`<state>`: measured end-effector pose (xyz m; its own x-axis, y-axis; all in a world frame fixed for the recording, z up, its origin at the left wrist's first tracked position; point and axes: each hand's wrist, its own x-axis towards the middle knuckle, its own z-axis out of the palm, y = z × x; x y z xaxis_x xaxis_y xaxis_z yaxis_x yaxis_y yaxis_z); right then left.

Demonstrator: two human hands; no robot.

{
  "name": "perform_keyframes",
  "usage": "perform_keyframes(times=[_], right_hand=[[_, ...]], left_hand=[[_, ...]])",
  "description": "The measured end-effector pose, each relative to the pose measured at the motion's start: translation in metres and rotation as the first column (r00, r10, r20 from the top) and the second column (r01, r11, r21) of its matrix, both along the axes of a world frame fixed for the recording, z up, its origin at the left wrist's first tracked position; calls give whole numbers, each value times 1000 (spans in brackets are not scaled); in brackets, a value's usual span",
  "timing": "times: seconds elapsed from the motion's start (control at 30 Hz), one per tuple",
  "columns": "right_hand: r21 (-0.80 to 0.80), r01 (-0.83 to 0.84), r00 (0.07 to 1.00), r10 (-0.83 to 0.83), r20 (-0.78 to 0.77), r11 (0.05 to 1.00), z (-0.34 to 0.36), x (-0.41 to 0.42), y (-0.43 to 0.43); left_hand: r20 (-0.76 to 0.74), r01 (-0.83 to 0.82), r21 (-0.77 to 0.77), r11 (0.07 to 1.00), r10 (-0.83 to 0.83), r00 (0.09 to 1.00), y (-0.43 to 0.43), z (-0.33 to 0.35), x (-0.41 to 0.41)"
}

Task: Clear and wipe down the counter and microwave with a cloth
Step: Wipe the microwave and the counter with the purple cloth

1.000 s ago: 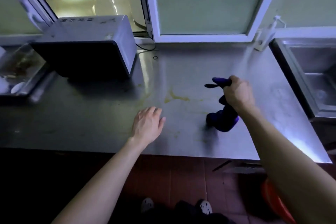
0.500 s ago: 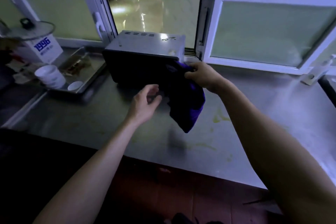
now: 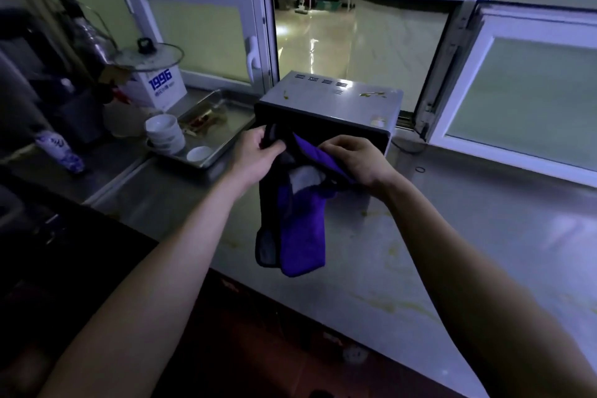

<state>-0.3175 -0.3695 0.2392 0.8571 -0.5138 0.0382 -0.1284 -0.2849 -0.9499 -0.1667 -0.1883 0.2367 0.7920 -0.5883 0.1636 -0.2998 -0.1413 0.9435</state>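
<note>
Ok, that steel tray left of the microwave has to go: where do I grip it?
Likely the tray's raised rim, one hand on each opposite side, hooking under from outside. The stacked bowls weigh its near left corner, so a one-sided lift would tilt it. Set down the cloth first; the left hand and right hand both grip it.

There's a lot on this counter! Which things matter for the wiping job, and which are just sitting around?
For the job: purple cloth, gripped by the left hand and right hand; microwave, bits on its top; counter, yellowish stains.
Lying about: metal tray, stacked white bowls, box marked 1996, glass lid.
</note>
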Motion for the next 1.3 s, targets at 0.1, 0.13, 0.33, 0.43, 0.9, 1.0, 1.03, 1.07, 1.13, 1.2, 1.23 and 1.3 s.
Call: perform_keyframes(times=[0.1, 0.13, 0.33, 0.43, 0.9, 1.0, 1.03, 1.07, 1.13, 1.2, 1.23, 1.3], right_hand=[[89, -53, 999, 52, 15, 995, -4, 21, 20], [124, -91, 996, 87, 37, 988, -3, 28, 24], [-352, -237, 966, 181, -185, 905, 13, 57, 45], [-548, -265, 940, 85, -331, 793, 10, 80, 60], [-663, 149, 943, -307, -128, 734, -14, 223, 159], [-635, 153, 942, -307, -140, 758, -22, 243, 169], [-611, 167, 933, -324, -155, 774, -24, 246, 170], [-562, 199, 926, -342, -161, 803, -23, 247, 169], [-401, 282, 922, -363, -139, 871, -15, 248, 160], [-181, 313, 936, -336, -110, 932, -3, 250, 148], [-51, 325, 940, -328, -95, 944, 5, 251, 143], [181, 337, 942, -330, -67, 924, 20, 250, 140]], left_hand=[[27, -68, 48, 997, 67, 997, 5, -1, 10], [30, -105, 51, 993, 104, 994, 8, 1, 15], [28, -294, -46, 955, 295, 955, 25, 24, 50], [15, -319, -102, 942, 322, 947, 29, 34, 74], [264, -126, -13, 992, 125, 956, 79, 66, 208], [318, -84, -15, 996, 85, 944, 88, 66, 231], [329, -88, -18, 996, 88, 940, 92, 65, 240], [351, -94, -18, 995, 95, 932, 97, 65, 248], [409, -115, -10, 993, 109, 906, 106, 61, 266], [447, -147, 38, 988, 114, 887, 110, 53, 282], [459, -158, 67, 985, 110, 881, 109, 47, 289], [463, -145, 111, 983, 78, 883, 104, 33, 294]])
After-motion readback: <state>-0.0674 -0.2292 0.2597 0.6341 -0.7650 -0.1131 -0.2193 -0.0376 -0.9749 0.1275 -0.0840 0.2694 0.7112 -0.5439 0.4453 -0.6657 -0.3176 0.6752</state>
